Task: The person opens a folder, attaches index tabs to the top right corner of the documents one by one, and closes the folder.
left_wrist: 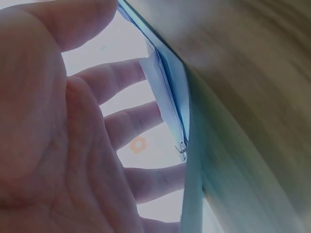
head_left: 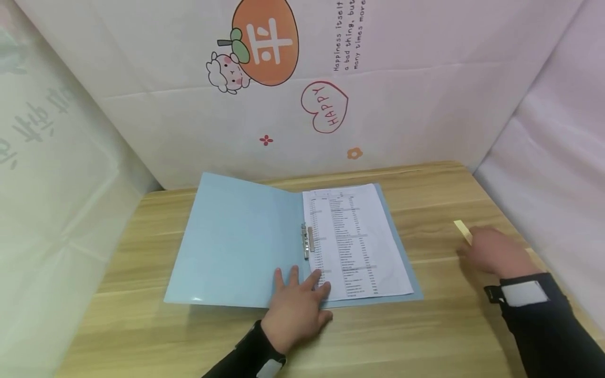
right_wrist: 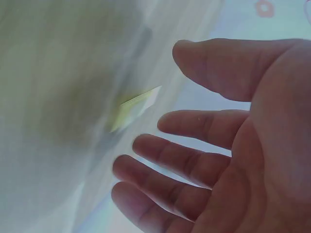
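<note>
A light blue folder lies spread on the wooden table. Printed sheets sit on its right half, beside a metal clip at the spine. My left hand rests with spread fingers on the folder's lower edge, near the spine, fingertips reaching the corner of the sheets. To the right of the folder, my right hand is over a small yellow strip and partly covers it. In the right wrist view the fingers are loosely extended, apart from the yellow strip on the table.
The wooden table is enclosed by white cloth, with a printed backdrop rising behind it. Another cloth runs along the right edge, close to my right arm.
</note>
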A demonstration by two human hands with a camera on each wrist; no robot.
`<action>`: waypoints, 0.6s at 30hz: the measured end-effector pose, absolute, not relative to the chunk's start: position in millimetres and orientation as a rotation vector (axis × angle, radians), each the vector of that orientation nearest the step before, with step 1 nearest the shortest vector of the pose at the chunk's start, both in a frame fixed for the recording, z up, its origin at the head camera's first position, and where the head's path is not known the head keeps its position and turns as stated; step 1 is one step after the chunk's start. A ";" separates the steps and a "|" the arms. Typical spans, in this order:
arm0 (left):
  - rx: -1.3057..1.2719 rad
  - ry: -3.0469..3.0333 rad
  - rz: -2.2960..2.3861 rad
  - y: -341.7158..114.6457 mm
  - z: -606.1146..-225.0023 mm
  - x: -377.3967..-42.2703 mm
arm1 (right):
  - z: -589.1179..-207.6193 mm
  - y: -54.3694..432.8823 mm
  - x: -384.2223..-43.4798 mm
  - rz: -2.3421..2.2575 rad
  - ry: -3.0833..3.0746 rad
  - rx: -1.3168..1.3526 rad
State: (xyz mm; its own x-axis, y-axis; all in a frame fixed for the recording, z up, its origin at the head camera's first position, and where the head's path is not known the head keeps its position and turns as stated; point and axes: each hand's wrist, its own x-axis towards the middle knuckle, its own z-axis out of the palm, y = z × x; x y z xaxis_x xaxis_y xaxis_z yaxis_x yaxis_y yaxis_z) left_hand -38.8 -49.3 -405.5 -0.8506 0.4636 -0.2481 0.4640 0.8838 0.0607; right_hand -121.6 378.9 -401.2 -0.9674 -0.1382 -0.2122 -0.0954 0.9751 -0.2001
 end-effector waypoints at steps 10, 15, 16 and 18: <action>0.695 2.786 0.036 -50.9 -402.4 -39.2 | -399.0 387.0 -127.2 -0.272 2.862 -0.143; 0.694 2.787 0.066 -51.3 -400.7 -38.8 | -401.3 390.3 -130.0 -0.330 2.847 -0.078; 0.693 2.786 0.073 -51.4 -400.4 -38.9 | -401.5 391.1 -130.6 -0.347 2.840 -0.063; 0.689 2.783 0.082 -51.5 -399.6 -38.8 | -401.2 392.5 -131.5 -0.366 2.831 -0.047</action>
State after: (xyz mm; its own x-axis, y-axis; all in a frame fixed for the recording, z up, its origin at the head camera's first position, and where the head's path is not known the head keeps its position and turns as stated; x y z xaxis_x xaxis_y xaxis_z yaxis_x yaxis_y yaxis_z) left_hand -38.8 -51.5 -399.6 -0.8494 0.4655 -0.2487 0.4500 0.8850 0.1194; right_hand -131.5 392.5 -401.2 -0.9587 -0.0681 -0.2762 0.0044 0.9673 -0.2536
